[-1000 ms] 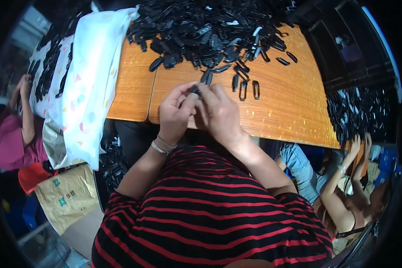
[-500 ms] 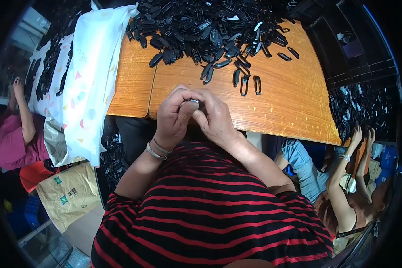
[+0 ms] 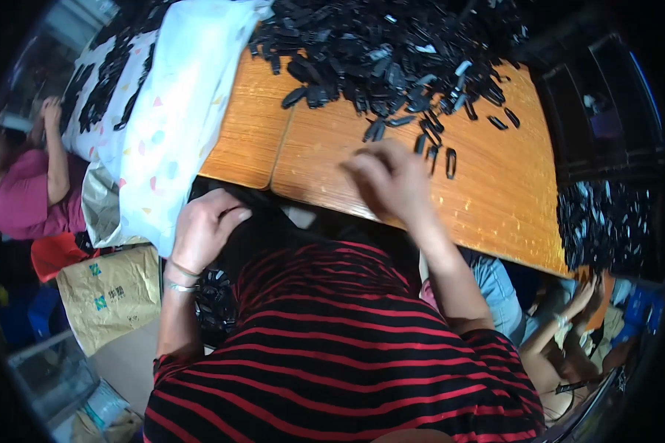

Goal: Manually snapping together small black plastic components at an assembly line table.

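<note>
My left hand (image 3: 205, 227) is low at the left, beside the near edge of the wooden table (image 3: 318, 166). Its thumb stands apart from the fingers and nothing shows between them; some fingertips are hidden. Over the table's front part hangs my right hand (image 3: 393, 177), smeared by motion, its fingers bent toward the far side. Whether it holds anything cannot be made out. Just beyond it lie several loose black plastic clip-like pieces (image 3: 451, 163), some of them open frames. Behind these spreads a large heap of similar black pieces (image 3: 377, 55).
White patterned sheeting (image 3: 171, 125) drapes over the table's left side. Black pieces (image 3: 216, 295) sit low beside my left forearm. A brown paper sack (image 3: 111, 295) is at lower left. Co-workers' hands show at far left (image 3: 50, 111) and right (image 3: 585, 292), near another black heap (image 3: 606, 225).
My hands were together around a small piece at the table's edge. They have parted: the left moved left and down, the right moved forward and right toward the loose pieces. The view shifted slightly.
</note>
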### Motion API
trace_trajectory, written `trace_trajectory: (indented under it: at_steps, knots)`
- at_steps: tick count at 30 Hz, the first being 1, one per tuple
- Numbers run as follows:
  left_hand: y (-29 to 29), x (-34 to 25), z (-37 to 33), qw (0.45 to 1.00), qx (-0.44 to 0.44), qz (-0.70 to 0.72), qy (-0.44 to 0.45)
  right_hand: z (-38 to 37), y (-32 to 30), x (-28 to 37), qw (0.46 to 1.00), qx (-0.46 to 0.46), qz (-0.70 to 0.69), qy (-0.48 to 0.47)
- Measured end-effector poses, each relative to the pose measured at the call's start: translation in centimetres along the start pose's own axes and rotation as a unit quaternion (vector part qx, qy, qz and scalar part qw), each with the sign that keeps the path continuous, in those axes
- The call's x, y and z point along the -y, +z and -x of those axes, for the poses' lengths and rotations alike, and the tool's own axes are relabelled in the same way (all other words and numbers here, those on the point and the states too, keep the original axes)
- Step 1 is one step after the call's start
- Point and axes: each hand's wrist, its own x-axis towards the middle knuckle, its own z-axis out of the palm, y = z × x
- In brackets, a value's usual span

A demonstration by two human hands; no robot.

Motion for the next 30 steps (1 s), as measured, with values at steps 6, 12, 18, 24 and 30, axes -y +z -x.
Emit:
trace_trajectory:
  at_steps: [6,12,18,24,30]
  knots:
    - [-0.2,-1.2,-3.3,0.982,-0.176,-0.026,0.056,-2.5,-1.3,-2.2,0.978,-0.024,0.206,0.033]
    - [4.0,-1.5,-13.6,0.960,-0.248,-0.099,0.089,-3.1,-0.8,-0.7,0.960,0.070,0.249,0.111]
    - [5.8,-0.1,-15.4,0.962,-0.228,-0.131,0.072,-2.5,-0.7,-1.0,0.969,0.068,0.208,0.113]
    - [5.5,-0.6,-13.6,0.965,-0.246,-0.001,0.095,-2.0,-1.7,-1.0,0.982,0.001,0.169,0.084]
    - [7.3,-4.0,-10.9,0.850,-0.036,0.525,0.004,-1.9,0.7,0.8,0.997,-0.039,-0.059,-0.015]
